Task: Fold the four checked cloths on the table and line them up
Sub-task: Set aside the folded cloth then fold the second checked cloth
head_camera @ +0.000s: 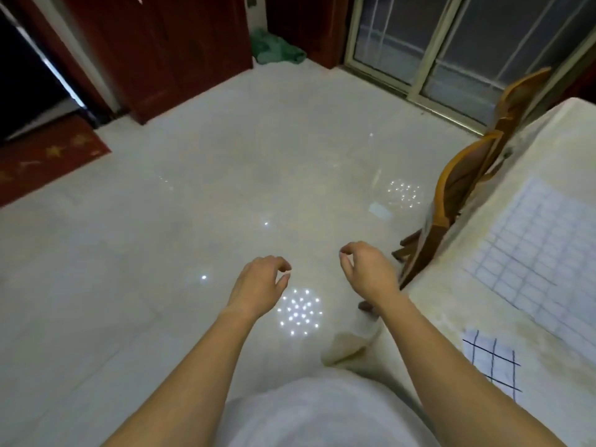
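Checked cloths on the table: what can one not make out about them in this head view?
Head view: only a pale-grid cloth and a dark-grid cloth show; the right edge cuts the table, hiding any others.
Dark-grid cloth: right forearm covers its lower corner; folding unclear.

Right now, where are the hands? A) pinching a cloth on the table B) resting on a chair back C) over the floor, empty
C: left hand and right hand hover over the floor, holding nothing; big cloth and small cloth lie untouched on the table.
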The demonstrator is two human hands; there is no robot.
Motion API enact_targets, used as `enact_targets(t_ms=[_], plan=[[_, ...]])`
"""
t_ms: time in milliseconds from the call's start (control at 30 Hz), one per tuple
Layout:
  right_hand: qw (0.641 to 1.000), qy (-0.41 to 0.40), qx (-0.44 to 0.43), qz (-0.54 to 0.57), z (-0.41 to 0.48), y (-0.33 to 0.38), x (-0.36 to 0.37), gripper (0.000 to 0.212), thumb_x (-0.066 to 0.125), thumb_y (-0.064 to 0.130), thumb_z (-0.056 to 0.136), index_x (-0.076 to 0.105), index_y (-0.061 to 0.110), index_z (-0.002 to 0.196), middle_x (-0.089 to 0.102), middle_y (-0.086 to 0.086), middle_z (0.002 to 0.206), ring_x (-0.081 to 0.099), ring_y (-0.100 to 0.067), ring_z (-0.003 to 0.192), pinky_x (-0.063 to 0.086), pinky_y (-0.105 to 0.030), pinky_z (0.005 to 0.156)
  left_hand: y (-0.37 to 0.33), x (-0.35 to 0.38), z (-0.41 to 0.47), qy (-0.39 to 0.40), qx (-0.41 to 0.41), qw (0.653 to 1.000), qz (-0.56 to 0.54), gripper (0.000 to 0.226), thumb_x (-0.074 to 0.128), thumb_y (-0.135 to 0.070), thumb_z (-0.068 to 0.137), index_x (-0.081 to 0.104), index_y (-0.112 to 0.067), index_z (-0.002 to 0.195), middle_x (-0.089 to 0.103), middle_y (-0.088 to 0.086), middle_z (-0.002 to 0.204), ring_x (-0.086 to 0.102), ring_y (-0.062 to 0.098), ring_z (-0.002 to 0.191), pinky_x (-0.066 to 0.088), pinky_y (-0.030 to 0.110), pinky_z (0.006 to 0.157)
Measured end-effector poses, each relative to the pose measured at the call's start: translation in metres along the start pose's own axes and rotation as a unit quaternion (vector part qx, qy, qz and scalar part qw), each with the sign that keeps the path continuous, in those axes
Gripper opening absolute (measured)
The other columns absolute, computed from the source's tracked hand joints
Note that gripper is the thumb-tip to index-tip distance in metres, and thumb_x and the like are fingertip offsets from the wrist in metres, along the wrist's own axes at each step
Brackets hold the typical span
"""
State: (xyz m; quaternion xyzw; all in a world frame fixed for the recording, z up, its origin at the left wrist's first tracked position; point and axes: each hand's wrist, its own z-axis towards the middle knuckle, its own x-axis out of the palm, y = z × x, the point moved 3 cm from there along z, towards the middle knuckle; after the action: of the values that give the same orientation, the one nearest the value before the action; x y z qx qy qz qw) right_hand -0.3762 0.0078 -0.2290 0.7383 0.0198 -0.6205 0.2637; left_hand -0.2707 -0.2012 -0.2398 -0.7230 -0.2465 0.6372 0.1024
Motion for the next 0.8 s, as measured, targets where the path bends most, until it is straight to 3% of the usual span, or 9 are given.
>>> enact_targets(t_ms=[100, 200, 533, 800], plan=[[1.0, 0.028, -0.005, -0.005, 0.034, 0.036, 0.006, 0.031, 0.051, 0.032, 0.101, 0.065, 0.018, 0.125, 0.066, -0.004, 0.123, 0.064, -0.027, 0.105, 0.05, -0.035, 0.086, 0.029, -0.025, 0.014, 0.058, -0.023, 0.994, 0.088, 0.034, 0.054, -0.04, 0.101, 0.06, -0.026, 0.131, 0.064, -0.002, 0.127, 0.057, 0.021, 0.117, 0.041, 0.033, 0.101], [0.998, 0.064, -0.013, -0.013, 0.063, 0.063, 0.015, 0.036, 0.05, 0.034, 0.102, 0.06, 0.018, 0.132, 0.063, -0.004, 0.13, 0.063, -0.027, 0.111, 0.048, -0.034, 0.088, 0.048, -0.049, 0.038, 0.064, -0.046, 0.988, 0.132, 0.034, 0.051, -0.04, 0.102, 0.058, -0.027, 0.133, 0.063, 0.0, 0.128, 0.058, 0.023, 0.117, 0.039, 0.034, 0.102], [0.992, 0.123, 0.023, 0.004, 0.226, 0.086, 0.003, 0.046, 0.051, 0.043, 0.1, 0.055, 0.014, 0.137, 0.063, -0.01, 0.128, 0.061, -0.032, 0.114, 0.049, -0.038, 0.093, 0.074, -0.133, 0.201, 0.105, -0.042, 0.97, 0.213, 0.044, 0.052, -0.052, 0.098, 0.056, -0.028, 0.134, 0.062, 0.0, 0.131, 0.058, 0.025, 0.12, 0.039, 0.037, 0.104], [0.995, 0.07, 0.068, 0.018, 0.339, 0.078, -0.053, 0.046, 0.047, 0.045, 0.101, 0.056, 0.016, 0.135, 0.064, -0.009, 0.127, 0.06, -0.032, 0.116, 0.049, -0.04, 0.096, 0.051, -0.177, 0.351, 0.118, 0.002, 0.972, 0.202, 0.051, 0.055, -0.055, 0.096, 0.051, -0.028, 0.139, 0.063, 0.001, 0.132, 0.059, 0.026, 0.12, 0.046, 0.041, 0.102]])
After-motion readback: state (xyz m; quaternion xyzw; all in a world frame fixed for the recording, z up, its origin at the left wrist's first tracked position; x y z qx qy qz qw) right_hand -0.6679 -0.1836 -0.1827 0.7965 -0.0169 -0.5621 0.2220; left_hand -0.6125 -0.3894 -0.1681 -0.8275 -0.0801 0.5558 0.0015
